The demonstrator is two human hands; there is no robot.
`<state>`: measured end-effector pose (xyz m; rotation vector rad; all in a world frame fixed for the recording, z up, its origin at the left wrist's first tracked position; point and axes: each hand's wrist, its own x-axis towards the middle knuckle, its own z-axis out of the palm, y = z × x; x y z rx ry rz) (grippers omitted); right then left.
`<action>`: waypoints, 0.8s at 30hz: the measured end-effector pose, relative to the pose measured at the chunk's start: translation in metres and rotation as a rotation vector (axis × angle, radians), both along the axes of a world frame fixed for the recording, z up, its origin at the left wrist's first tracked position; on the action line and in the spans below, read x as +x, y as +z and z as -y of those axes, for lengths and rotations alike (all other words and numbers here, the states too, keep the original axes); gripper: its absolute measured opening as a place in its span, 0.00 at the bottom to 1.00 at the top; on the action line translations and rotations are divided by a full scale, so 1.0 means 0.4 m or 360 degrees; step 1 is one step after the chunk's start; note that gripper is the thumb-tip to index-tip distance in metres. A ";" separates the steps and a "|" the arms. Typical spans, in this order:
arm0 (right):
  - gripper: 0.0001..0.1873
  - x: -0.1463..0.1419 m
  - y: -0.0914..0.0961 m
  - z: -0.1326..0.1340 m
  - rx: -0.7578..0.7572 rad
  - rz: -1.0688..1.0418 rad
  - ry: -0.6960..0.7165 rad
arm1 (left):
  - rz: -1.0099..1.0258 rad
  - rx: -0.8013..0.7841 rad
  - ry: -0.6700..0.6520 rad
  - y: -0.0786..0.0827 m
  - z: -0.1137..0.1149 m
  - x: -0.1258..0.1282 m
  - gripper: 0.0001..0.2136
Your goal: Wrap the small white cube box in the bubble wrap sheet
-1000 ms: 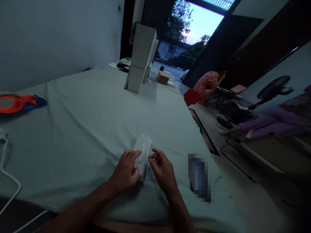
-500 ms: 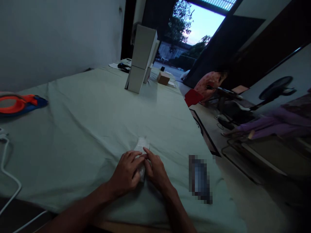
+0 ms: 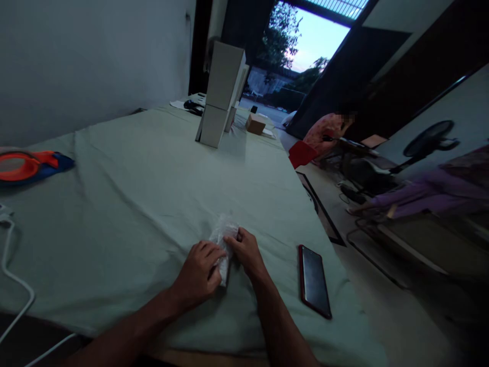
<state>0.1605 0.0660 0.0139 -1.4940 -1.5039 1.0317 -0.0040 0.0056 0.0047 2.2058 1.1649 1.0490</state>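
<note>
A small package in clear bubble wrap (image 3: pixel 225 239) lies on the pale green tablecloth (image 3: pixel 164 178), close to the near edge. My left hand (image 3: pixel 200 267) is closed on its left side, fingers curled over the lower half. On the upper right, my right hand (image 3: pixel 246 250) pinches the wrap between thumb and fingers. What the wrap encloses cannot be made out. A phone (image 3: pixel 315 280) in a dark red case lies to the right of my right hand.
Tall white boxes (image 3: pixel 219 97) stand farther back, with a small brown box (image 3: pixel 255 124) beside them. An orange and blue item (image 3: pixel 34 165) and a white cable (image 3: pixel 17 275) lie at left. Beyond the right table edge are a seated person (image 3: pixel 324 135) and a fan (image 3: pixel 430 137).
My right hand has moved off my left fingers to the package's upper right side and now pinches the wrap there. More of the package shows between my hands.
</note>
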 end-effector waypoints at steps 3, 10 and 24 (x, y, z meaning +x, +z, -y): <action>0.12 -0.014 0.018 0.022 0.0045 -0.0081 0.0090 | -0.0076 0.0037 0.0082 -0.002 0.004 0.000 0.16; 0.07 0.003 0.053 0.106 0.0459 0.0127 0.0308 | 0.0128 0.0011 0.0513 -0.033 0.005 0.002 0.27; 0.26 0.019 0.022 0.200 0.0835 0.0749 0.0521 | 0.0405 -0.0337 0.0157 -0.009 -0.009 -0.018 0.09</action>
